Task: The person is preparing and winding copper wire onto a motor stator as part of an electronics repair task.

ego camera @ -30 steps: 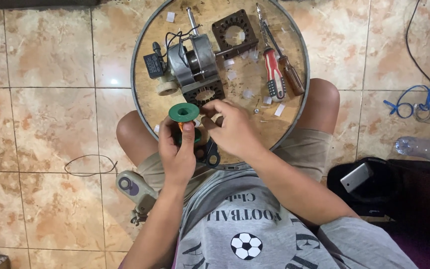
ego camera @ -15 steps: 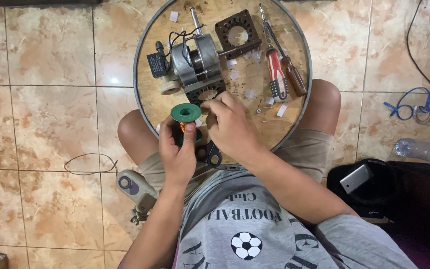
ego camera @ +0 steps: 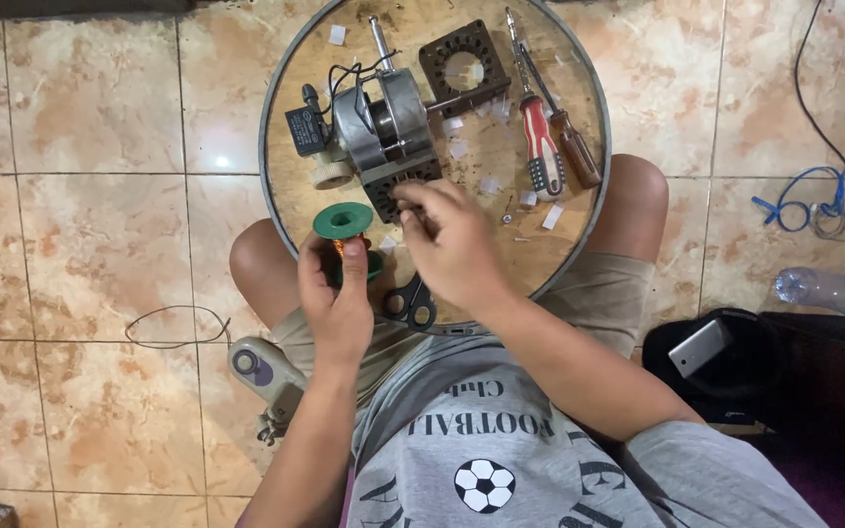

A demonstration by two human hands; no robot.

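Observation:
My left hand (ego camera: 336,298) grips a green spool of copper wire (ego camera: 343,223), held upright over the near edge of a round wooden board (ego camera: 579,78) resting on my knees. My right hand (ego camera: 454,244) has its fingers pinched together just right of the spool, at the base of a small electric motor (ego camera: 378,127); it seems to hold a thin strand, too fine to see. A black scissors handle (ego camera: 411,303) lies under my right wrist.
A dark square stator plate (ego camera: 462,61), a red-handled screwdriver (ego camera: 542,147) and a brown-handled one (ego camera: 575,147) lie on the board with bits of white paper. On the tiled floor are a wire loop (ego camera: 178,328), a grey tool (ego camera: 258,370), a plastic bottle (ego camera: 833,290) and cables (ego camera: 804,205).
My right hand has moved slightly up and away from the spool toward the motor's base. My left hand keeps the spool in the same place.

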